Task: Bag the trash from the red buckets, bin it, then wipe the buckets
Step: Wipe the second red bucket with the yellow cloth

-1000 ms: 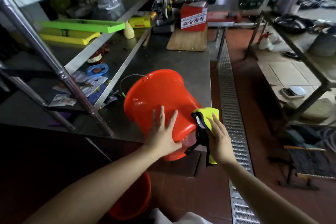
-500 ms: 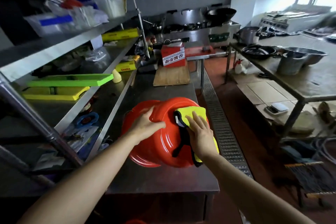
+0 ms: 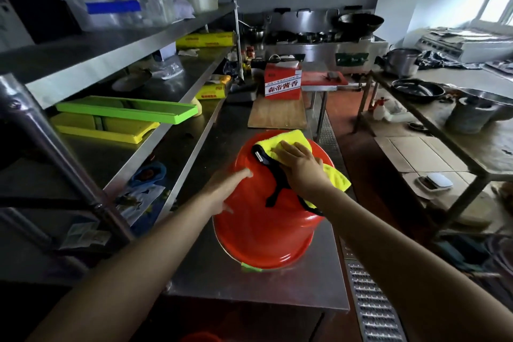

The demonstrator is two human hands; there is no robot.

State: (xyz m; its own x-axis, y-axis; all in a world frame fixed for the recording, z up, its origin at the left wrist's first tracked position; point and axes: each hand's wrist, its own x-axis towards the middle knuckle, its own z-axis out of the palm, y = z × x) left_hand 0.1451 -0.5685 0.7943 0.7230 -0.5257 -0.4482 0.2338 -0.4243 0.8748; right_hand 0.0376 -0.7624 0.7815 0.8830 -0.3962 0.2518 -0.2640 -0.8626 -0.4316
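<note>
Since half a second ago the right hand (image 3: 301,166) has slid the yellow cloth (image 3: 294,144) up to the far edge of the red bucket (image 3: 263,219), and the bucket now lies further forward, its rim closer to the near end of the steel table (image 3: 222,277). The bucket is upside down or strongly tilted on this table, its rim toward the camera, with a small green tag at the rim. The right hand presses flat on the cloth with fingers stretched; black straps of the cloth hang down over the bucket's side. The left hand (image 3: 224,189) rests on the left side of the bucket with fingers quite straight, holding nothing; it is a little blurred.

Further along the same table lies a wooden board (image 3: 277,115), and on it stands a red carton (image 3: 282,83) with white label. At the left a steel shelf rack (image 3: 111,144) carries a green tray (image 3: 125,111) over a yellow tray (image 3: 102,128), yellow boxes and clear plastic containers on the top level. At the right of the table a metal drain grate (image 3: 372,308) runs along the red floor. Beyond it another steel table (image 3: 477,147) holds pots and bowls. At the back is a cooking range with a black wok (image 3: 361,22), and daylight comes from a window at the far right.
</note>
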